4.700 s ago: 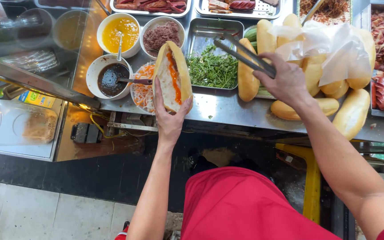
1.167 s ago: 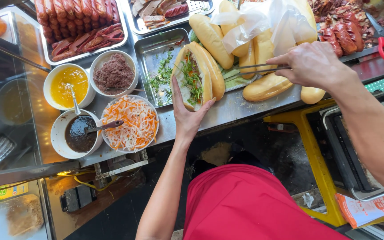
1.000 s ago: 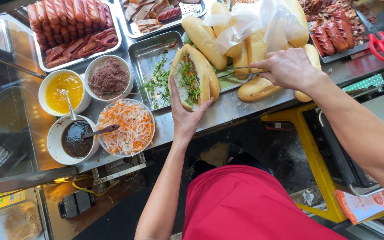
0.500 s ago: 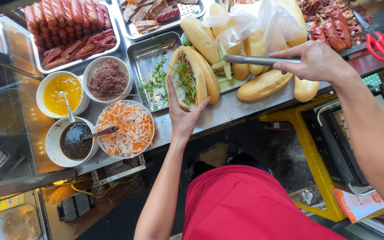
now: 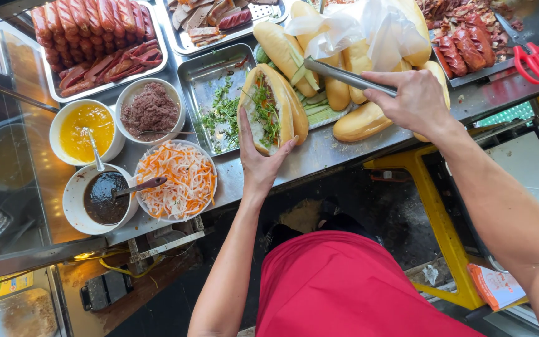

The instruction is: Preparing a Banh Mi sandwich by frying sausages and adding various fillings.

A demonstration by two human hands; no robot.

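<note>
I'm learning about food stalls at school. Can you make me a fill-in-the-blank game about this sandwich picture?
1. The left hand holds an open ____ filled with green herbs.
2. The right hand holds metal ____.
3. A spoon stands in the bowl of ____ sauce.
4. The scissors have ____ handles.

Missing words: sandwich; tongs; yellow; red

**Food stall bench seen from above**

A steel bench (image 5: 319, 156) carries a tray of red sausages (image 5: 98, 40), a bowl of yellow sauce (image 5: 85, 131), a bowl of brown paste (image 5: 151, 111), a bowl of dark sauce (image 5: 98, 198) with a spoon, and a bowl of shredded carrot and radish (image 5: 179, 181). Red scissors (image 5: 534, 61) lie at the far right.
</note>
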